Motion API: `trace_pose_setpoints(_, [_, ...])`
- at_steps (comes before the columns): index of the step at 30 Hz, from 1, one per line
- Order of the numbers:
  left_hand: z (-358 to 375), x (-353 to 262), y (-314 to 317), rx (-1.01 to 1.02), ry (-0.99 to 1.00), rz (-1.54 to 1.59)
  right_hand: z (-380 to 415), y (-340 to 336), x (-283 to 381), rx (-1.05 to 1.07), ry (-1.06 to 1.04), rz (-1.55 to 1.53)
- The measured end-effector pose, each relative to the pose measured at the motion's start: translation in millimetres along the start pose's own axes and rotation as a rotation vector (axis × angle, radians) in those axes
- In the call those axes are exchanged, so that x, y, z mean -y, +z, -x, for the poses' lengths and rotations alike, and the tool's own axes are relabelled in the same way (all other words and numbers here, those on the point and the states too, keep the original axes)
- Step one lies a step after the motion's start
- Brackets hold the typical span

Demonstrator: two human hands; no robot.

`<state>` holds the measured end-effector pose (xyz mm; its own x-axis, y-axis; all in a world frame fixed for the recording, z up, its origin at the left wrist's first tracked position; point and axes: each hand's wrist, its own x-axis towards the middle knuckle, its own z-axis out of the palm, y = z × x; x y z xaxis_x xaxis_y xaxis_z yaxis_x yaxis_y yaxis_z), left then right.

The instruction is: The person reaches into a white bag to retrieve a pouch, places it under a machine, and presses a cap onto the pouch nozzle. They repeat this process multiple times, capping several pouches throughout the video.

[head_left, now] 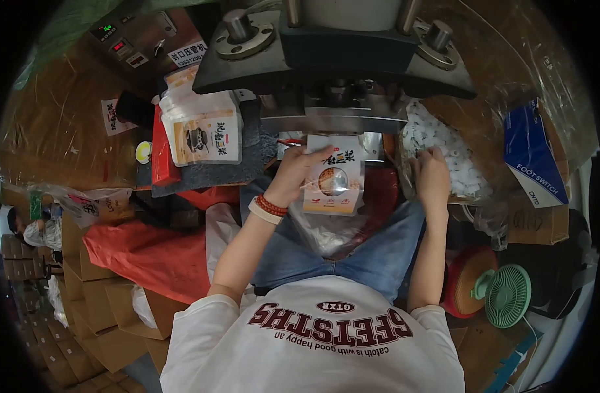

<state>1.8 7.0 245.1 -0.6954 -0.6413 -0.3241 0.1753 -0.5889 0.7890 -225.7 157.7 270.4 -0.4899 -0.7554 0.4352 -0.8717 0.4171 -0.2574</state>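
A printed plastic pouch (333, 175) with dark lettering and a round bowl picture lies under the front of a press machine (352, 46). My left hand (293, 174), with beaded bands at its wrist, grips the pouch by its left edge. The pouch's top end is close to the machine's metal jaw (332, 122). To the right, my right hand (431, 175) reaches into a heap of small white plastic pieces (444, 141). Its fingers are curled at the heap's left edge, and what they pinch, if anything, is hidden.
A stack of similar pouches (205, 134) stands on a grey cloth (211, 178) beside a red box (163, 147). A control panel (133, 42) is at upper left. At right are a blue foot-switch box (535, 150) and a green fan (507, 295). Cardboard boxes (97, 308) fill the lower left.
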Motion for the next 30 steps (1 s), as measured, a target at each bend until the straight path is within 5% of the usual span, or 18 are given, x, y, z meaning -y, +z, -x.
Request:
trace_pose_setpoints(4, [9.9, -10.4, -6.2, -0.017, 0.019, -0.096, -2.5, 13.2, -6.8, 0.212, 0.019, -0.122])
trace_pose_setpoints(6, [28.4, -42.8, -17.5, -0.074, -0.042, -0.551, -8.0, 12.9, -11.0, 0.21, -0.006, -0.152])
trace_pose_setpoints(8, [46.2, -52.6, -57.0, -0.517, 0.67, -1.196, -6.7, 13.5, -14.1, 0.208, 0.088, -0.241])
trace_pose_setpoints(9, [62.9, -62.0, -69.6, -0.7, 0.785, -1.72, -4.6, 10.6, -8.0, 0.211, 0.088, -0.242])
trace_pose_setpoints(11, [91.3, -59.9, -87.5, -0.885, 0.868, -2.251, -1.7, -2.7, 17.6, -0.1, 0.214, -0.643])
trace_pose_setpoints(14, [116.1, -31.9, -118.5, -0.539, 0.855, -2.136, 9.5, -21.3, 41.3, -0.03, 0.206, -0.995])
trace_pose_setpoints(15, [125.8, -24.3, -126.6, -0.515, 0.775, -1.886, 12.7, -33.0, 53.9, -0.028, 0.216, -0.991])
trace_pose_setpoints(17, [130.4, -18.7, -113.8, -0.605, 0.632, -1.319, 12.0, -57.3, 83.6, -0.036, -0.152, -0.93])
trace_pose_setpoints(21, [128.6, -23.9, -60.2, -0.502, 0.87, -1.303, 24.0, -55.2, 120.9, -0.081, -0.608, -0.837])
trace_pose_setpoints(24, [126.1, -26.5, -24.5, -0.366, 0.976, -1.406, 32.1, -35.3, 138.0, 0.149, -0.686, -0.655])
trace_pose_setpoints(30, [140.0, -45.7, 10.9, -0.208, 1.065, -1.498, 23.8, -68.9, 126.8, 0.036, -0.798, -0.73])
